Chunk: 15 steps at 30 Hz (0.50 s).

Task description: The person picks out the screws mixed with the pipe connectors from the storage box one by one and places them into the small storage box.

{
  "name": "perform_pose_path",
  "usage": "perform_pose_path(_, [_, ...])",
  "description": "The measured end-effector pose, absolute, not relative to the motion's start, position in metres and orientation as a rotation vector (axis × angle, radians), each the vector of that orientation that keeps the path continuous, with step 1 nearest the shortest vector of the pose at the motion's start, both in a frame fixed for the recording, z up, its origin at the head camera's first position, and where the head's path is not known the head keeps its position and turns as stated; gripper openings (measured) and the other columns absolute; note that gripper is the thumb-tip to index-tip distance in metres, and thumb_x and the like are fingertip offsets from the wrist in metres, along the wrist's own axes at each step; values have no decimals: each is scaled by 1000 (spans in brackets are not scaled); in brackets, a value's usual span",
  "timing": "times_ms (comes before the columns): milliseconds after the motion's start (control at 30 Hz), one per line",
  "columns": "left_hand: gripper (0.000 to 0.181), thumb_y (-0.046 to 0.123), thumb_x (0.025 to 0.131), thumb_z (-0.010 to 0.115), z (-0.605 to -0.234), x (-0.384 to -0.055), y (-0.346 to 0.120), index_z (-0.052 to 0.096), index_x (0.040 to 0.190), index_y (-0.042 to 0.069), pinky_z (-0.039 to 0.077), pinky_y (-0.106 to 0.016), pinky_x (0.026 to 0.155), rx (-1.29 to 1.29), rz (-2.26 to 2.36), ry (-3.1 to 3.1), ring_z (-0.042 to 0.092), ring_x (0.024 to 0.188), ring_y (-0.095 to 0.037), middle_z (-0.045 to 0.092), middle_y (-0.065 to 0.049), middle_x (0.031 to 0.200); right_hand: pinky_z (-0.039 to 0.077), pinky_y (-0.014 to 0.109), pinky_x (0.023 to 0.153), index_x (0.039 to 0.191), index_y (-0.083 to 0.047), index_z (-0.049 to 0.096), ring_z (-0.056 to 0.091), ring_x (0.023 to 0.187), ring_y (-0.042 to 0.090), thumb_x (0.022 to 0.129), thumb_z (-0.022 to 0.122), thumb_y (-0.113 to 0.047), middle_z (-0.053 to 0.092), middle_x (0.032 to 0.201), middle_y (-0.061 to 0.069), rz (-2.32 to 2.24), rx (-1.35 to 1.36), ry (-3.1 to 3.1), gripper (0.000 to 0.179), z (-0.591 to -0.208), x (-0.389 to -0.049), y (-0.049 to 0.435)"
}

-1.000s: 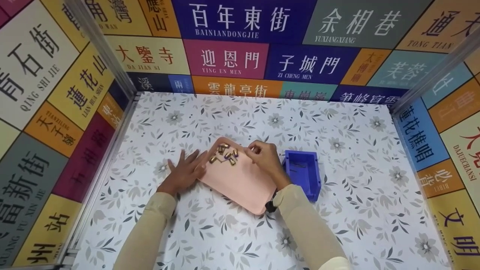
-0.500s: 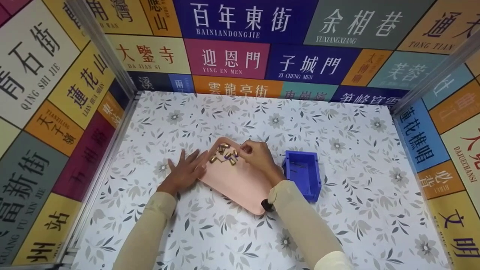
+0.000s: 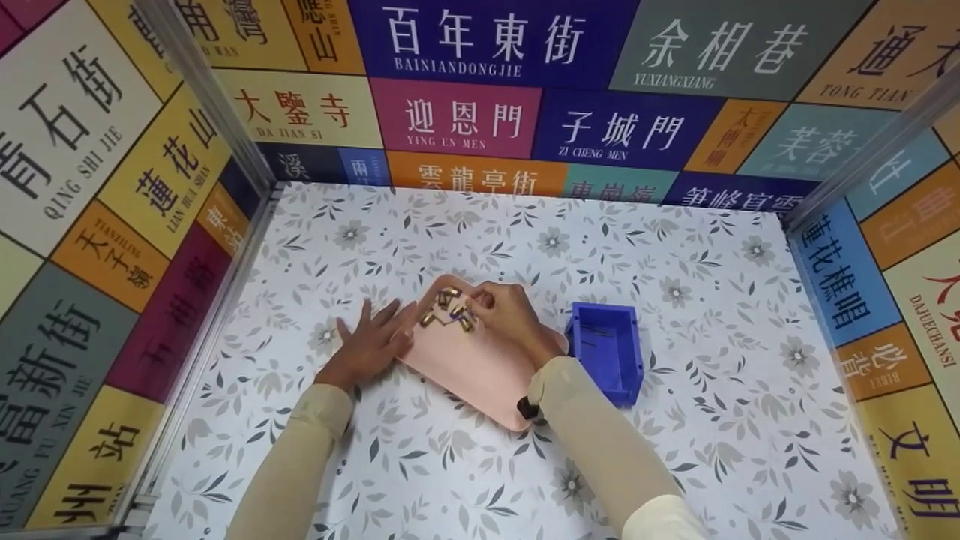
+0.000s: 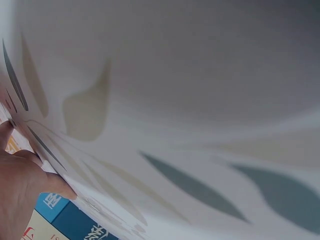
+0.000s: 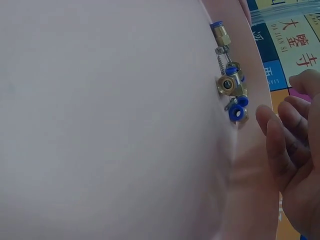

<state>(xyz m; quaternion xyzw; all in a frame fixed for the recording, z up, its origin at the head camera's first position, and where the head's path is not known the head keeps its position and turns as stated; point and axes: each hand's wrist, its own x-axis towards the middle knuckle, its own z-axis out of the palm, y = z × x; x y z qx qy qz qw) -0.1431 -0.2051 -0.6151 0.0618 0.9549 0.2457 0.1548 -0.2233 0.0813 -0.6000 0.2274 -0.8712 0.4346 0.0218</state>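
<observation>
A pink tray [image 3: 472, 367] lies slantwise on the table. Several brass push-in air fittings with blue collars [image 5: 232, 85] are gathered at its far left end, with small metal springs or screws [image 5: 221, 62] among them. My right hand [image 3: 510, 319] hovers over the tray just right of this pile [image 3: 447, 309]. Its fingers [image 5: 277, 145] are loosely bent in the right wrist view, and I see nothing between them. My left hand [image 3: 367, 341] rests beside the tray's left edge with spread fingers, the inner ones touching the rim. Only part of that hand [image 4: 25, 190] appears in the left wrist view.
Close to the tray's right side stands a blue plastic bin [image 3: 606, 352] with a few thin metal pieces inside. The table [image 3: 675, 465] has a floral cover. Panels with printed street names [image 3: 457, 120] wall in the back and both sides.
My right hand has moved left over the tray, coming closer to the pile of fittings. The left hand, the tray and the bin have hardly shifted.
</observation>
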Motion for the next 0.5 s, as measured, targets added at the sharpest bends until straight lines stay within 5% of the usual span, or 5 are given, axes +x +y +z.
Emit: perform_pose_path(500, [58,67,104,24,-615,-143,-206,13,160,52,-18,-79,111,174,725,2731,-12,158,-42,15,9,172,44,23,53,100,-5,77,54,57,7,95,73,-16,64,67,-1,1220,753,-2753,14,-611,-221,69])
